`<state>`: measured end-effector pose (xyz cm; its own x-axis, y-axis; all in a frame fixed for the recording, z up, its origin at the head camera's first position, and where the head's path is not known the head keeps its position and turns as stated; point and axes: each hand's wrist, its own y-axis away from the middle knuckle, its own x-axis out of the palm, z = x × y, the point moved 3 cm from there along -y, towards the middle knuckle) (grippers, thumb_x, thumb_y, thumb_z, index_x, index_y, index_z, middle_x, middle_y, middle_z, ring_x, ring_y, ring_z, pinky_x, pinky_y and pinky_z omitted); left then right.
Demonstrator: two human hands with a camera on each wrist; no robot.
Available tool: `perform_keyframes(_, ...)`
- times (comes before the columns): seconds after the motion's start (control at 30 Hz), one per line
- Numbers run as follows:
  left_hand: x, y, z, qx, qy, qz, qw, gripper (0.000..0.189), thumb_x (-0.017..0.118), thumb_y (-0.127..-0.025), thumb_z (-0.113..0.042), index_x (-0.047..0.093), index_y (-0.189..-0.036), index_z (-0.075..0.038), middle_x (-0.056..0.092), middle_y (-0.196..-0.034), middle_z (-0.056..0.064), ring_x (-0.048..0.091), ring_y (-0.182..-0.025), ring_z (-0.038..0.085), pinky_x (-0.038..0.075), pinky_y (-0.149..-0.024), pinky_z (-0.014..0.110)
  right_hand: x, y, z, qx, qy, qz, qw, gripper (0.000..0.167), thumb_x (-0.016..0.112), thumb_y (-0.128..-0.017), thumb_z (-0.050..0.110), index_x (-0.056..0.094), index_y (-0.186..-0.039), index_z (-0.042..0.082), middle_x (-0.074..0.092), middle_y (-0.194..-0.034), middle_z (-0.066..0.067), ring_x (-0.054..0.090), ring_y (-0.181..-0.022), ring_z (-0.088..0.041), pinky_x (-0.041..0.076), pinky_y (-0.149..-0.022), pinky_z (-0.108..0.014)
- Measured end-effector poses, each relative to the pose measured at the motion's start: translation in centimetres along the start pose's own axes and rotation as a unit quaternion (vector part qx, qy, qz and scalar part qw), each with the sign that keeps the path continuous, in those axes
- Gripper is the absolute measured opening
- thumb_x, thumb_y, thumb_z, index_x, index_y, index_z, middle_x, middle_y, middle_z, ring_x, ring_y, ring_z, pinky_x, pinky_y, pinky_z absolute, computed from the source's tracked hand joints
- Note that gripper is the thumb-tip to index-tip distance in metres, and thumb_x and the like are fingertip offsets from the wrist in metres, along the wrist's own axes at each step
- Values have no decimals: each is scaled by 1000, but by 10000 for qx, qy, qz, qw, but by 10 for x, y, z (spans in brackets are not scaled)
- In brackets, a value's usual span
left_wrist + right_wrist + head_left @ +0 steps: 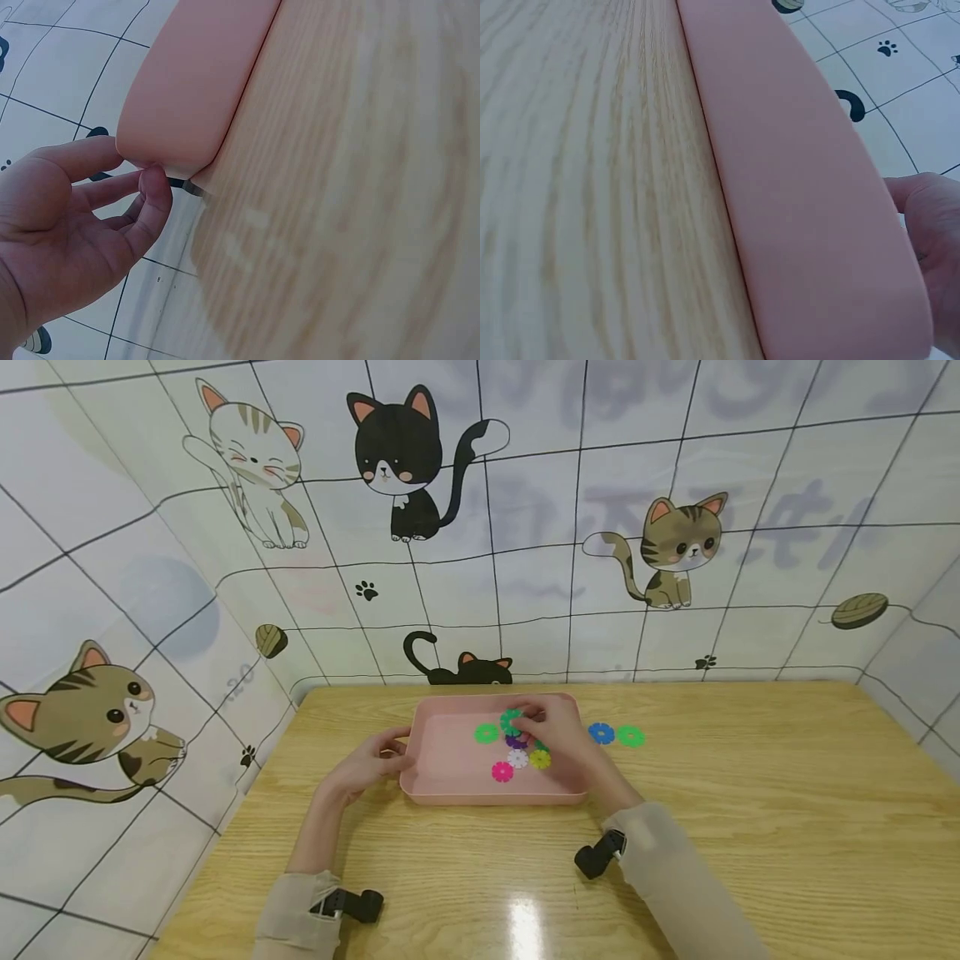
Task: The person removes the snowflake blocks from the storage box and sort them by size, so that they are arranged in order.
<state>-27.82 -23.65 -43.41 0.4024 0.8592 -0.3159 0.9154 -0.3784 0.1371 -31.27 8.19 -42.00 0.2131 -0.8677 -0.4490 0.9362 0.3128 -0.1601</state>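
Observation:
A pink tray (450, 795) stands on the table. My left hand (367, 766) touches the outside of its left wall with the fingertips, and the left wrist view shows the thumb and loosely bent fingers against one end. Over the tray, my right hand (555, 724) pinches a green notched plastic disc (512, 722). Below that hand lie a purple disc (516, 742), a white disc (517, 759), a yellow disc (540, 759) and a pink disc (502, 772). A light green disc (487, 733) lies to their left. In the right wrist view the tray wall hides the right fingertips.
To the right of the tray, a blue disc (601, 733) and another green disc (631, 736) lie on the wooden table (750, 793). Behind the table rises a wall covering (540, 568) printed with cats and grid lines.

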Motion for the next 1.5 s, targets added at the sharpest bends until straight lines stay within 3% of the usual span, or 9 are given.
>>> perform_keyframes(0.17, 0, 0, 0, 31, -9, -22, 10000, 62, 62, -97, -2, 35, -152, 6, 49, -116, 21, 54, -98, 24, 47, -82, 34, -11, 9, 2, -8, -330, -59, 9994, 30, 68, -96, 3, 68, -126, 0, 65, -96, -15, 69, -72, -34, 59, -67, -44)
perform_keyframes(0.37, 0, -2, 1, 65, -49, -9, 10000, 62, 62, -98, -3, 35, -152, 5, 50, -117, 22, 53, -98, 24, 46, -82, 33, -30, 20, 3, 61, -260, -227, 9994, 32, 68, -97, 8, 66, -128, 2, 65, -100, -16, 70, -75, -28, 58, -74, -48)
perform_keyframes(0.63, 3, -4, 1, 60, 29, 24, 10000, 61, 62, -98, -2, 35, -152, 6, 49, -118, 23, 54, -97, 23, 49, -82, 32, -62, 35, -3, -187, -110, -497, 9985, 34, 68, -97, 8, 63, -130, -3, 66, -98, -21, 71, -74, -29, 59, -70, -44)
perform_keyframes(0.87, 3, -3, 1, -18, -10, -31, 10000, 62, 63, -97, -3, 35, -152, 5, 49, -118, 20, 53, -99, 24, 47, -84, 34, -92, 46, -25, -187, 70, -775, 9968, 36, 68, -98, 12, 63, -130, -2, 66, -94, -21, 72, -72, -27, 59, -67, -46)
perform_keyframes(1.27, 1, -1, 2, -35, -184, -118, 9998, 63, 64, -97, -5, 35, -152, 6, 50, -118, 20, 54, -102, 24, 45, -86, 33, -141, 72, -62, 281, 453, -1060, 9929, 37, 64, -100, 8, 57, -132, -9, 60, -99, -24, 72, -74, -22, 59, -68, -36)
perform_keyframes(1.5, 1, 1, 0, -62, -163, -115, 9998, 63, 63, -97, -5, 34, -152, 7, 49, -120, 21, 53, -102, 24, 44, -86, 34, -162, 89, -74, 839, 725, -960, 9892, 37, 64, -100, 12, 57, -131, -8, 61, -100, -22, 71, -74, -20, 59, -68, -30)
